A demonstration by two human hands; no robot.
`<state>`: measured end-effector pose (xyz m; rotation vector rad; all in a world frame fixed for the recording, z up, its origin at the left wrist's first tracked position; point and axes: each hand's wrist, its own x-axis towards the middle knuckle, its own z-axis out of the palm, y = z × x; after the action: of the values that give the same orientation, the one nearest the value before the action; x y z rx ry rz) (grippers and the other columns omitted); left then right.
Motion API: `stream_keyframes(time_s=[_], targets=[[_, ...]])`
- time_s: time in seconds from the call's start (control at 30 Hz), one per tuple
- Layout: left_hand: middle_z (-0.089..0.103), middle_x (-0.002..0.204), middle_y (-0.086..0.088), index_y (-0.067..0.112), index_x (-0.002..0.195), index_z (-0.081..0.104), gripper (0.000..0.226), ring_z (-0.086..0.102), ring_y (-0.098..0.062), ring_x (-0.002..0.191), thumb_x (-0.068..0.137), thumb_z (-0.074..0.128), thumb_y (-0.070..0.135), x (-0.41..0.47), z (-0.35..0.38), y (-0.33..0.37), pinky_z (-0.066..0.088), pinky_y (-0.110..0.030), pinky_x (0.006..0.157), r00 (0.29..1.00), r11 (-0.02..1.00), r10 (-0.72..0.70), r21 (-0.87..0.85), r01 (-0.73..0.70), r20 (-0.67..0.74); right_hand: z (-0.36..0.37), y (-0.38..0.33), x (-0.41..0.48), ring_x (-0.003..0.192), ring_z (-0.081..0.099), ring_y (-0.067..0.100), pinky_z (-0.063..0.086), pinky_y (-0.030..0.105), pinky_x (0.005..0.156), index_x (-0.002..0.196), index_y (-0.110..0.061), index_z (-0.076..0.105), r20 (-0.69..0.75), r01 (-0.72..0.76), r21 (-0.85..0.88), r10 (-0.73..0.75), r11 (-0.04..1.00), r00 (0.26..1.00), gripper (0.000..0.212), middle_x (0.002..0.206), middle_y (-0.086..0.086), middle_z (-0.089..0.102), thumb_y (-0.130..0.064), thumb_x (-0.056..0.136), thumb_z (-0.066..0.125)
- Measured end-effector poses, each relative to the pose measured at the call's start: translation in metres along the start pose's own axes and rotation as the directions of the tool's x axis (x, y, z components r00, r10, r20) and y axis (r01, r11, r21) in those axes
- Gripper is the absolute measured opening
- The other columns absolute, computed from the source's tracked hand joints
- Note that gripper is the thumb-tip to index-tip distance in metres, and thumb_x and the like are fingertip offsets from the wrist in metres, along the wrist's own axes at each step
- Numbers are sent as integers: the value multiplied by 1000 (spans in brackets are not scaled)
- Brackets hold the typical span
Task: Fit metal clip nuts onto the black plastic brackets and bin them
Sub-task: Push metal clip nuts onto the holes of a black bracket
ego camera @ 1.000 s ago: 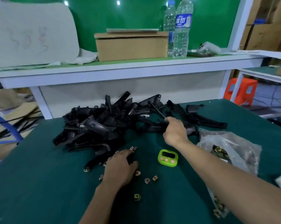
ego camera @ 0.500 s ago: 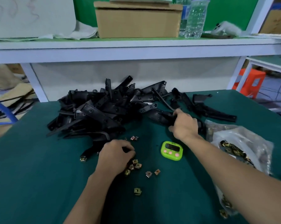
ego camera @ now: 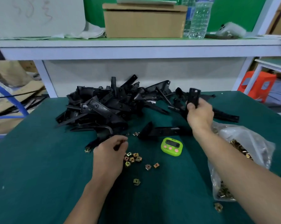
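A heap of black plastic brackets (ego camera: 107,107) lies across the back of the green table. My right hand (ego camera: 199,115) grips one black bracket (ego camera: 194,97) and holds it upright above the pile's right end. Another bracket (ego camera: 160,130) lies flat near the middle. Several brass-coloured clip nuts (ego camera: 133,158) are scattered on the mat. My left hand (ego camera: 110,155) hovers just left of them with curled fingers; a small clip nut seems pinched at its fingertips (ego camera: 122,141).
A green timer (ego camera: 171,146) sits between my hands. A clear plastic bag of clip nuts (ego camera: 243,151) lies at the right, under my right forearm. A white shelf (ego camera: 136,46) with a cardboard box (ego camera: 144,21) and water bottles (ego camera: 198,18) overhangs the back.
My right hand has lifted a bracket out of the pile and raised it upright. My left hand has drawn slightly back from the nuts with fingers pinched. The camera tilted down.
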<state>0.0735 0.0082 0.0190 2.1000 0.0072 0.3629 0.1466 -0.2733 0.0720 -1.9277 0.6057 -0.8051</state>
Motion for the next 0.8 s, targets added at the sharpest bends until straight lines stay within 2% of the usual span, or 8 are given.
stream_keyframes(time_s=[0.07, 0.13, 0.2, 0.27, 0.4, 0.5, 0.63, 0.8], targets=[[67, 80, 39, 51, 78, 68, 26, 63, 17, 80, 90, 74, 28, -8, 2, 0, 42, 1, 66, 999, 999, 27, 25, -27, 33, -6, -26, -6, 89, 70, 19, 54, 34, 85, 91, -18, 71, 43, -107, 401, 98, 910, 994, 21, 85, -2, 75, -5, 96, 55], [70, 73, 30, 44, 75, 71, 20, 66, 10, 71, 91, 72, 32, -15, 5, 4, 47, -5, 63, 997, 1000, 17, 24, -18, 73, -14, -46, -24, 78, 67, 18, 55, 35, 86, 83, -16, 67, 176, -227, 673, 147, 704, 973, 26, 78, 1, 75, 5, 91, 53], [71, 64, 20, 36, 73, 72, 21, 67, 3, 59, 94, 68, 38, -19, 8, 10, 54, -17, 60, 997, 1000, -18, -16, 19, 76, -20, -50, -51, 65, 61, 17, 55, 30, 71, 79, -13, 64, 370, -392, 788, 143, 474, 918, 22, 69, 2, 67, 6, 77, 54], [72, 62, 12, 29, 71, 73, 26, 67, -3, 54, 95, 66, 36, -22, 9, 17, 56, -27, 59, 997, 993, -58, -103, 62, 42, -21, -42, -84, 57, 52, 15, 47, 25, 56, 80, -15, 62, 549, -533, 740, 91, 410, 831, 17, 65, 2, 57, -1, 70, 59], [71, 63, -8, 6, 77, 71, 27, 63, -16, 50, 98, 65, 21, -30, 11, 28, 51, -25, 48, 935, 739, -328, -579, 345, 138, -17, -15, -126, 52, 34, 18, 31, 31, 59, 80, -16, 56, 639, -581, 660, 51, 477, 768, 18, 54, 0, 43, -3, 85, 66], [69, 67, -14, 4, 80, 70, 24, 61, -18, 51, 98, 66, 19, -35, 16, 32, 52, -26, 47, 898, 638, -331, -632, 439, 290, -17, -7, -131, 55, 27, 22, 24, 34, 59, 85, -6, 58, 617, -548, 708, -13, 445, 787, 15, 53, 8, 39, -8, 70, 52], [68, 63, -11, 13, 69, 72, 28, 58, -18, 47, 96, 68, 22, -40, 20, 34, 48, -27, 45, 907, 708, -300, -569, 419, 294, -20, 3, -130, 70, 48, 24, 32, 38, 70, 106, -4, 64, 557, -447, 745, -94, 495, 825, 43, 80, 23, 59, -9, 71, 40], [65, 56, -4, 16, 65, 70, 32, 53, -15, 41, 95, 63, 26, -41, 19, 36, 44, -25, 40, 942, 801, -324, -504, 323, 90, -17, 12, -133, 95, 62, 28, 46, 52, 95, 102, -26, 71, 420, -157, 519, -90, 840, 903, 38, 85, 12, 70, -38, 82, 41]])
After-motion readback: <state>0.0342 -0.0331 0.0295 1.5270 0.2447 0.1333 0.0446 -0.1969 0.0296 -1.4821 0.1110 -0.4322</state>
